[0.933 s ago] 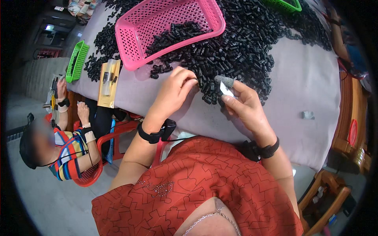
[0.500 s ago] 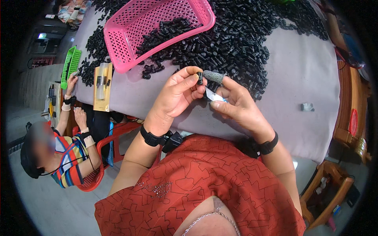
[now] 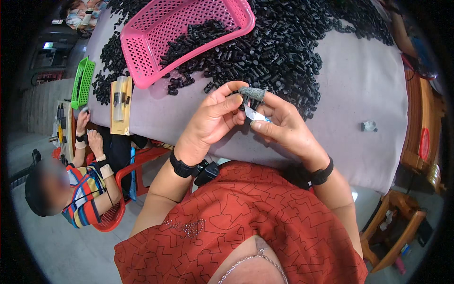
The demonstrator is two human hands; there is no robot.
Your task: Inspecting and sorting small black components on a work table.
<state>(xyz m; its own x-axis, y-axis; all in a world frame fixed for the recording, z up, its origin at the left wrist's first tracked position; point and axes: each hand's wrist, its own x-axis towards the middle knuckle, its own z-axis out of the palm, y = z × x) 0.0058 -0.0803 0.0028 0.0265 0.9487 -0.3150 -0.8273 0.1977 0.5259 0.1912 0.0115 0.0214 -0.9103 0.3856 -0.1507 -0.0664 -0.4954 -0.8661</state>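
Between thumb and fingers, my left hand (image 3: 205, 116) pinches a small black cylindrical piece (image 3: 243, 103), now mostly covered. My right hand (image 3: 291, 130) grips a small knife (image 3: 255, 115), its pale blade pointing at the piece. A grey textured finger sleeve (image 3: 253, 93) covers my right index finger, which presses over the top of the piece. Both hands meet above the near edge of the grey tablecloth. Just beyond them lies a big heap of similar black pieces (image 3: 279, 52).
A pink basket (image 3: 142, 66) leans on the heap, holding black pieces. Left of it lie a yellow card with a clear strip (image 3: 120, 123) and a green basket (image 3: 83, 85). A seated co-worker in stripes (image 3: 87, 194) is at left. A grey scrap (image 3: 369, 126) lies right, above a wooden stool (image 3: 395, 232).
My sleeved right index finger has come left onto the black piece, and the blade has shifted slightly left. The co-worker's hand has drawn down from the green basket.
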